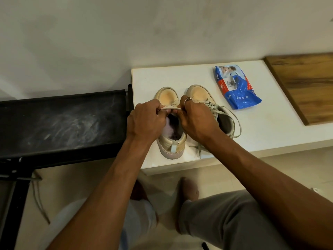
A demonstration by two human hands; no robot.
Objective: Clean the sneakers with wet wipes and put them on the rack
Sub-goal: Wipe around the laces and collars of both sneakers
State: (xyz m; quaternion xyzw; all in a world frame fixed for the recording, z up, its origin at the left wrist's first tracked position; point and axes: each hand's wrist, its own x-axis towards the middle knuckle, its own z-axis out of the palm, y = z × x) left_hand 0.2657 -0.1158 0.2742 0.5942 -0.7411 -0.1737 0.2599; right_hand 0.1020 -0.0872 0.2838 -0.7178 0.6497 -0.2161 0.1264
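Both my forearms reach forward, my left hand (146, 121) and right hand (196, 120) close together, fingers (157, 106) curled, pinching one lace (171, 108) between them.

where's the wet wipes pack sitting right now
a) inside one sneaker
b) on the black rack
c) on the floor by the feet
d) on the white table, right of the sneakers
d: the blue wet wipes pack lies flat on the white table, to the right of the laced sneaker.
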